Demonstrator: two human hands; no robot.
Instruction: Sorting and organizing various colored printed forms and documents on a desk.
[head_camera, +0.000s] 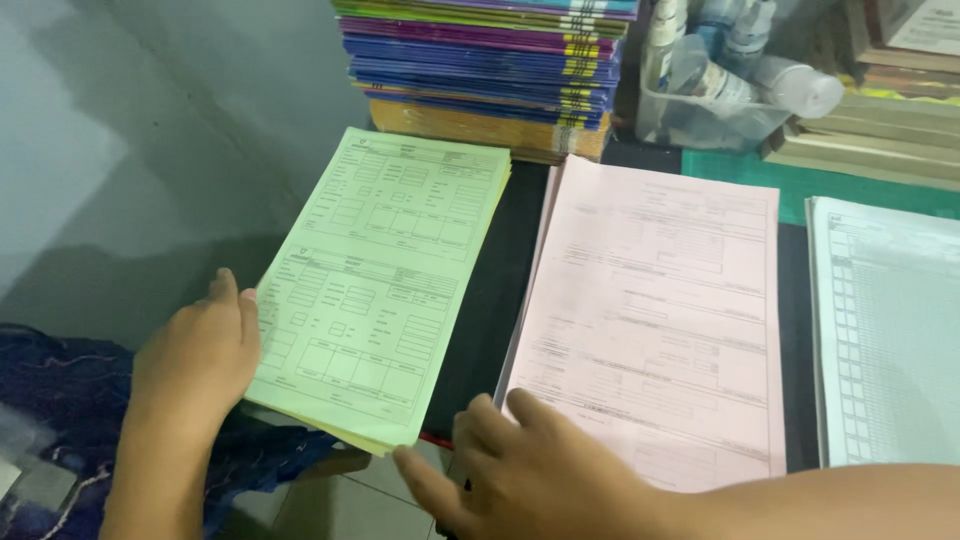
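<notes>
Green form stack (385, 285) runs lengthwise away, tilted right, between left hand (200, 350) and right hand (525, 470).

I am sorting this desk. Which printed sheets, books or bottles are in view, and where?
Green forms: left, stack under left hand.
Pink forms: middle, stack, right hand at its lower corner.
White sheets: right, gridded.
Books: behind, piled, purple, blue, orange.
Bottles: clear tub, back right.

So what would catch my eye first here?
Probably the green stack of forms at centre left, with the left hand flat against its left edge and the right hand at its near corner. Next come the pink forms beside it and the pile of colourful books behind.
</notes>
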